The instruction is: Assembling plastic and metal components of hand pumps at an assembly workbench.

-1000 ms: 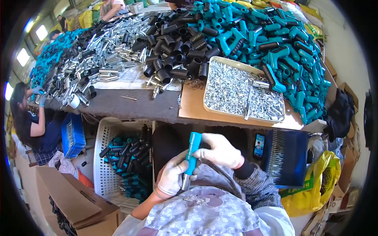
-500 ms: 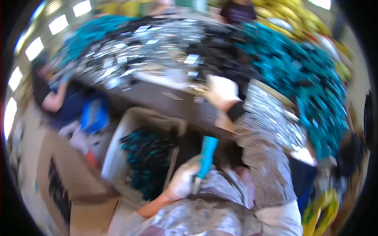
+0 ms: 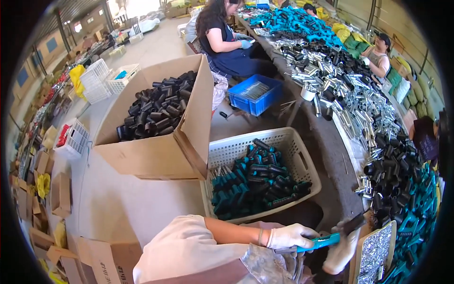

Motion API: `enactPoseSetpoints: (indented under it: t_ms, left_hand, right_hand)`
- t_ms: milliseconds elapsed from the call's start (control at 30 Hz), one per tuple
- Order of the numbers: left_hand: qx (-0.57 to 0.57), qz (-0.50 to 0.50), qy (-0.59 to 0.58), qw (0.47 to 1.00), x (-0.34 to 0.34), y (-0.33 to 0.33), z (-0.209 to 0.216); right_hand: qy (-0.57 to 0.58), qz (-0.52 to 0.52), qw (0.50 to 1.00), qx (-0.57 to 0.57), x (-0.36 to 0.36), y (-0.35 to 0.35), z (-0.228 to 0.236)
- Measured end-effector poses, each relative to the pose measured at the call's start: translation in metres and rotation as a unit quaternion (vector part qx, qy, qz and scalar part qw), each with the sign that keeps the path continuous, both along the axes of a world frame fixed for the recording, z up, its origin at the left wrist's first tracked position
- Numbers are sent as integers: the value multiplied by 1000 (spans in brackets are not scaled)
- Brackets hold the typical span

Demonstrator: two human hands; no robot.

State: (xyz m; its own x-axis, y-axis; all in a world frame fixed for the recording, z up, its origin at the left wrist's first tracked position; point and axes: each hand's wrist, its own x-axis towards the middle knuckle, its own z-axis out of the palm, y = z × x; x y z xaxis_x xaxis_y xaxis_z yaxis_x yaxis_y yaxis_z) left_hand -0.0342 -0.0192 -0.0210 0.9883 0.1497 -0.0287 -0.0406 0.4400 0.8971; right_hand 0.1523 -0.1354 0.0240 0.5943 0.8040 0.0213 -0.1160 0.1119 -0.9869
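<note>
My left hand, in a white glove, is closed around a teal-handled tool held level above my lap. A short metal part shows at the tool's left end. At its right end is a dark cylindrical sleeve. My gloved right hand is closed at that end, its fingers along the sleeve; the exact grip is partly hidden. Beside it stands a shallow tray of small shiny metal pieces. Left of the table, a white perforated crate holds many teal-and-black handled tools.
A long table carries heaps of metal tubes, black sleeves and teal handles. A cardboard box of black sleeves and a blue crate stand to the left. A co-worker sits beyond; another is across the table.
My view has swung left. My right hand has come from over the table to the tool's end, where the dark sleeve now shows. The tool has tipped from upright to level.
</note>
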Motion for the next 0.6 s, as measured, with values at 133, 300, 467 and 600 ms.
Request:
enactPoseSetpoints:
  t_ms: [133, 300, 467, 600]
  left_hand:
    - [-36, -1, -9, 999, 3, -8, 7]
    - [-111, 27, -15, 993, 3, -21, 10]
    - [-137, 20, -5, 990, 0, -24, 18]
    - [-137, -13, -2, 991, -4, -30, 20]
  right_hand:
    - [219, -56, 964, 143, -26, -9, -30]
    - [251, -115, 947, 162, -54, -4, -14]
    - [177, -62, 972, 141, -64, -8, -11]
    - [-63, -18, 995, 81, -55, -26, 11]
